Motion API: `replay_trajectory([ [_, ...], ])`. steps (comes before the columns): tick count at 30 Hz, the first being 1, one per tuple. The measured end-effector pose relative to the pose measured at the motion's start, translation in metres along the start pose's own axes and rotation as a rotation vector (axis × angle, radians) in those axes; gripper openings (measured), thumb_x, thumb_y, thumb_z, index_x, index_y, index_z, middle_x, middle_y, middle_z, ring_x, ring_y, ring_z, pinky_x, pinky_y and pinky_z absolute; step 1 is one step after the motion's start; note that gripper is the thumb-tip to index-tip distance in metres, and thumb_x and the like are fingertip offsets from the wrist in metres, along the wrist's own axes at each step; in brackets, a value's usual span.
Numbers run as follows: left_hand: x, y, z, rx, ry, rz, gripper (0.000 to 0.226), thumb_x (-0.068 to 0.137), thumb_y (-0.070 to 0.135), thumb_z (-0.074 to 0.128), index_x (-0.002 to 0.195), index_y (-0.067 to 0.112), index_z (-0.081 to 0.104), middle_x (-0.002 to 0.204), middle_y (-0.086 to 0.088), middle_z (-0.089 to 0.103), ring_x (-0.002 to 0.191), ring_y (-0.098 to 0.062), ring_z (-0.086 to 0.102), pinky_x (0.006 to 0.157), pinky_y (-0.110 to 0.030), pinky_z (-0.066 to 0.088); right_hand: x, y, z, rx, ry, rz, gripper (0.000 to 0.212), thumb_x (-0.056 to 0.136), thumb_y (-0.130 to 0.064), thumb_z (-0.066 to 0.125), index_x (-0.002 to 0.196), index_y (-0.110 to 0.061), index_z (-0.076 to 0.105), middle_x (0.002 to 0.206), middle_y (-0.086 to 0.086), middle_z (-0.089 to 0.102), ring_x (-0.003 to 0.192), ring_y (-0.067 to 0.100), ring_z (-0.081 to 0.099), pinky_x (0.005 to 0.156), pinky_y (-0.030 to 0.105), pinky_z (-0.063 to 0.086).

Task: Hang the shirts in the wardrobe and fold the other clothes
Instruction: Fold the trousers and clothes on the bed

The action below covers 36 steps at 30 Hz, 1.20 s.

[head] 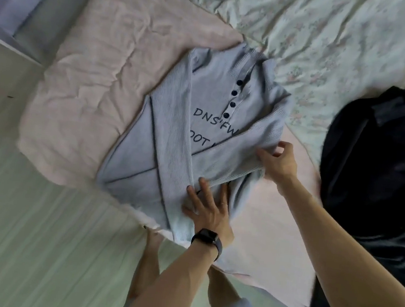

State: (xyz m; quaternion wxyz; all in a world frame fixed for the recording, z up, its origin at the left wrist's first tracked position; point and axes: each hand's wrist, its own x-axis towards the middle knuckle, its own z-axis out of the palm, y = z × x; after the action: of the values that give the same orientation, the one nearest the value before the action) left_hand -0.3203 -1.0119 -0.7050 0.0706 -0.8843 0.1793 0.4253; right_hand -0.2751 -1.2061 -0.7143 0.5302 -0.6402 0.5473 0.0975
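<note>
You get one view, from the camera on your head. It faces forward and steeply down onto the bed (93, 65), near enough that the pale blue sweater (173, 137) fills the middle of the frame. Your left hand (207, 209) and right hand (278, 162) sit just below centre. The wide lens takes in the floor (23, 234) at the left and your legs (146, 260) at the bottom edge.

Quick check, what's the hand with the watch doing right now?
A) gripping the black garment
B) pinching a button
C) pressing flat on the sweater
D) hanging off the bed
C: the left hand lies with straight, spread fingers pressed flat on the lower part of the folded sweater.
</note>
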Motion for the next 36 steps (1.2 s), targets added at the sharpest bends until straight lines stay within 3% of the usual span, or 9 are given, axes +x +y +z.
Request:
replay_trajectory([
  [2, -0.003, -0.011, -0.009, -0.039, -0.022, 0.055, 0.083, 0.085, 0.018, 0.052, 0.158, 0.024, 0.013, 0.158, -0.022, -0.031, 0.140, -0.060, -0.020, 0.110, -0.076, 0.012, 0.001, -0.010, -0.001, 0.064, -0.043, 0.033, 0.063, 0.084, -0.031, 0.076, 0.135, -0.021, 0.041, 0.117, 0.006, 0.063, 0.098, 0.025, 0.067, 0.062, 0.039, 0.059],
  [6, -0.007, -0.061, -0.037, -0.374, 0.023, 0.181, 0.083, 0.085, -0.001, 0.044, 0.159, 0.023, 0.016, 0.165, -0.010, 0.008, 0.146, -0.043, 0.022, 0.118, -0.051, 0.026, -0.007, -0.047, 0.014, 0.193, -0.149, 0.020, 0.043, 0.088, -0.018, 0.059, 0.127, -0.021, 0.041, 0.119, 0.009, 0.064, 0.088, 0.024, 0.069, 0.052, 0.027, 0.054],
  [11, 0.001, -0.145, -0.090, -0.750, 0.086, 0.004, 0.053, 0.090, -0.006, 0.043, 0.137, 0.016, 0.054, 0.129, -0.010, 0.060, 0.115, -0.032, 0.059, 0.094, -0.040, 0.052, -0.025, -0.104, 0.066, 0.210, -0.221, -0.105, 0.068, 0.088, -0.014, 0.058, 0.145, -0.032, 0.028, 0.113, 0.013, 0.067, 0.083, 0.030, 0.073, 0.059, 0.034, 0.060],
  [15, 0.038, -0.222, -0.104, -0.669, 0.050, -0.147, 0.039, 0.093, 0.005, 0.048, 0.131, 0.006, 0.055, 0.128, -0.018, 0.061, 0.111, -0.036, 0.061, 0.085, -0.035, 0.052, -0.029, -0.144, 0.127, 0.130, -0.201, -0.171, 0.075, 0.089, -0.016, 0.059, 0.150, -0.037, 0.022, 0.116, 0.015, 0.065, 0.089, 0.032, 0.072, 0.055, 0.034, 0.061],
  [20, 0.068, -0.292, -0.104, -0.780, 0.061, -0.179, 0.037, 0.098, 0.001, 0.047, 0.135, -0.001, 0.049, 0.099, -0.023, 0.059, 0.060, -0.016, 0.046, 0.048, -0.022, 0.039, -0.010, -0.178, 0.197, -0.012, -0.068, -0.170, 0.076, 0.092, -0.024, 0.060, 0.155, -0.032, 0.019, 0.118, 0.014, 0.062, 0.065, 0.024, 0.071, 0.076, 0.043, 0.063],
  [25, 0.067, -0.325, -0.111, -0.397, -0.055, -0.067, 0.008, 0.090, 0.024, 0.052, 0.092, 0.022, 0.044, 0.095, -0.004, 0.061, 0.083, -0.029, 0.058, 0.065, -0.032, 0.041, 0.014, -0.179, 0.239, -0.050, -0.101, -0.206, 0.113, 0.064, -0.074, 0.071, 0.156, -0.038, 0.016, 0.094, 0.003, 0.063, 0.084, 0.022, 0.060, 0.091, 0.054, 0.056],
  [28, 0.065, -0.323, -0.119, -0.319, -0.063, -0.024, 0.011, 0.091, 0.026, 0.050, 0.096, 0.022, 0.041, 0.106, -0.006, 0.063, 0.097, -0.033, 0.062, 0.072, -0.035, 0.045, -0.006, -0.176, 0.242, -0.093, -0.061, -0.279, 0.097, 0.067, -0.063, 0.061, 0.155, -0.037, 0.030, 0.075, -0.014, 0.062, 0.086, 0.016, 0.059, 0.095, 0.048, 0.053],
  [31, 0.067, -0.314, -0.129, -0.361, -0.013, -0.003, 0.027, 0.092, 0.030, 0.050, 0.116, 0.017, 0.049, 0.113, -0.006, 0.065, 0.101, -0.033, 0.064, 0.076, -0.035, 0.048, -0.045, -0.164, 0.240, -0.121, -0.083, -0.362, 0.063, 0.074, -0.054, 0.058, 0.136, -0.039, 0.058, 0.103, -0.016, 0.061, 0.104, 0.010, 0.059, 0.097, 0.030, 0.048],
  [36, 0.082, -0.287, -0.156, -0.457, 0.177, 0.069, 0.042, 0.095, 0.042, 0.049, 0.126, 0.014, 0.052, 0.115, -0.006, 0.064, 0.105, -0.031, 0.061, 0.081, -0.040, 0.053, -0.069, -0.105, 0.234, -0.457, 0.051, -0.633, 0.059, 0.091, -0.047, 0.051, 0.138, -0.011, 0.059, 0.141, 0.007, 0.057, 0.127, 0.029, 0.054, 0.109, 0.041, 0.043],
])
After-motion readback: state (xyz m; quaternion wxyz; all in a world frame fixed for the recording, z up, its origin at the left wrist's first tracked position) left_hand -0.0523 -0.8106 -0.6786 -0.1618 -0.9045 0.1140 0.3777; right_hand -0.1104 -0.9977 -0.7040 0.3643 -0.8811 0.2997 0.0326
